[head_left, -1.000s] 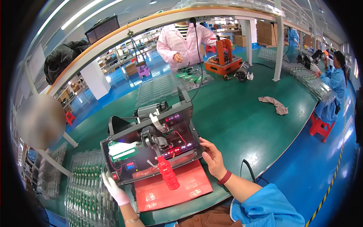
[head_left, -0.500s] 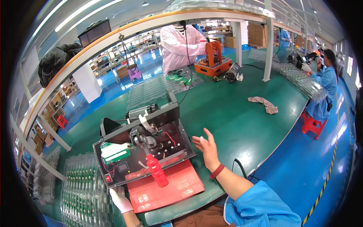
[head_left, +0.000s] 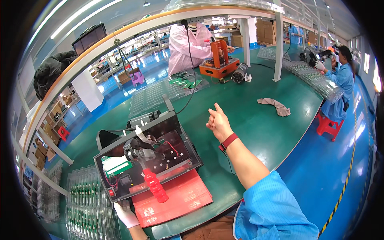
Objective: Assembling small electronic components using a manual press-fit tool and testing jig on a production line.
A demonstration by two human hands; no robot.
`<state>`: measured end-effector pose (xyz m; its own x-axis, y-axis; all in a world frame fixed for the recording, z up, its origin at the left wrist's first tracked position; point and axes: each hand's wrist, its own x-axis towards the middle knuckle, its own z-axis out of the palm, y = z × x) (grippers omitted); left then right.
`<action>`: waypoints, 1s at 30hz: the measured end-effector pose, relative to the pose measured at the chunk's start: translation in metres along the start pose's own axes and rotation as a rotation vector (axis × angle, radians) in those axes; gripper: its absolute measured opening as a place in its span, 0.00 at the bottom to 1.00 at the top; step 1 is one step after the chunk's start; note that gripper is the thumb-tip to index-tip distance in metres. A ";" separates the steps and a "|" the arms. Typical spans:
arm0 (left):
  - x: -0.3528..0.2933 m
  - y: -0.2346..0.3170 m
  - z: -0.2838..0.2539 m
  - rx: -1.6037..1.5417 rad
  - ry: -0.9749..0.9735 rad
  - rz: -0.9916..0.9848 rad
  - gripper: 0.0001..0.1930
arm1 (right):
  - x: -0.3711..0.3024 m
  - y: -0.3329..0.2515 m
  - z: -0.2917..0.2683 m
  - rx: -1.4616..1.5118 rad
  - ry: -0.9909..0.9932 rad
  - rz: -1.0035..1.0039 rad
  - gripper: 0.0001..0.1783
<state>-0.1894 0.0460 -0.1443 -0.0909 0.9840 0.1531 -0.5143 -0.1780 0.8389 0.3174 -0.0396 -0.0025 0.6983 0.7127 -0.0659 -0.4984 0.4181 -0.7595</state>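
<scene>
A green counter (head_left: 262, 140) stands on glossy blue floor (head_left: 332, 170), with a red stool (head_left: 330, 128), white pillar (head_left: 88, 91) and bright strip lights (head_left: 76, 19) beyond.

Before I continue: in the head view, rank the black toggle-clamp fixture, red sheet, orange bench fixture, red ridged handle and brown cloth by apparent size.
1. Black toggle-clamp fixture
2. Red sheet, visible part
3. Orange bench fixture, farther off
Unranked: red ridged handle and brown cloth, smallest, look alike.
</scene>
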 end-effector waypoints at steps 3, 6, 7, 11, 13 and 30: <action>0.001 -0.001 -0.003 0.001 0.008 0.002 0.26 | 0.008 0.002 0.000 -0.032 0.011 0.001 0.36; 0.000 0.000 -0.001 0.005 -0.020 0.012 0.26 | 0.018 0.006 -0.004 -0.070 0.046 -0.006 0.36; -0.001 0.001 -0.001 0.006 -0.029 0.015 0.26 | 0.020 0.009 -0.006 -0.082 0.057 -0.008 0.36; -0.006 0.004 0.005 0.004 -0.014 0.001 0.25 | 0.033 0.024 -0.029 -0.357 0.190 -0.090 0.36; -0.004 0.005 0.005 0.006 -0.006 -0.001 0.25 | 0.037 0.046 -0.056 -0.593 0.272 -0.132 0.35; -0.002 0.003 -0.001 -0.009 -0.074 0.004 0.25 | 0.030 0.071 -0.089 -0.698 0.242 -0.429 0.25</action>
<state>-0.1913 0.0437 -0.1429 -0.0304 0.9804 0.1949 -0.5217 -0.1819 0.8335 0.3487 -0.0389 -0.1161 0.8846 0.3985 0.2423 0.2094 0.1250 -0.9698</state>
